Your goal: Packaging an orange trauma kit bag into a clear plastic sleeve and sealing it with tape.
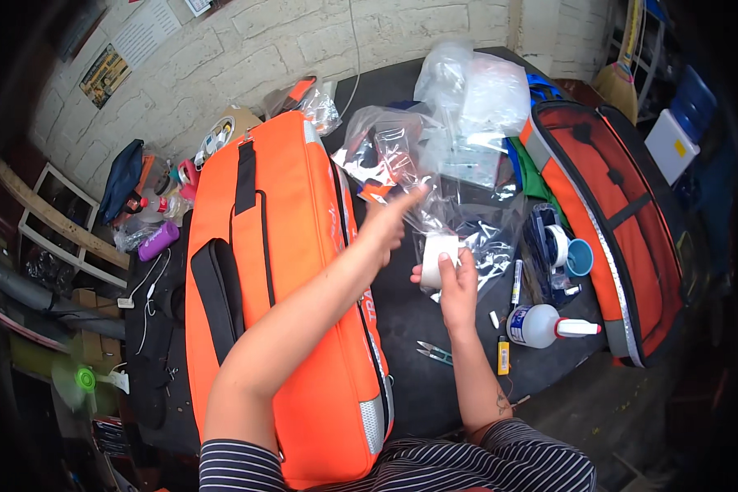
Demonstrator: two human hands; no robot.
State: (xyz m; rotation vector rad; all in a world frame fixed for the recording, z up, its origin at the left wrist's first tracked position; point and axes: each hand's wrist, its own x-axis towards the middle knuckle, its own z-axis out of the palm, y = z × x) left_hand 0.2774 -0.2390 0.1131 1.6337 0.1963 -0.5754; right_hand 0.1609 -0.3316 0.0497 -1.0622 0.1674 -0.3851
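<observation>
My right hand (457,287) is closed around a roll of white tape (441,256), its thumb lying across the front. My left hand (385,225) reaches over the right edge of the large orange bag (283,279), beside clear plastic packaging (385,143). One finger of it points out toward the plastic and the others are partly bent; I see nothing held in it. The orange bag lies under my left forearm, with black straps and grey reflective trim. Below my right hand are a pair of thread snips (435,353) and a yellow lighter (503,357).
A white spray bottle (537,326), a marker (517,283) and a blue tape roll (579,257) stand or lie to the right. Beyond them is a second orange bag (607,221) with a see-through panel. A purple bottle (158,241) and a small fan (85,379) are at left.
</observation>
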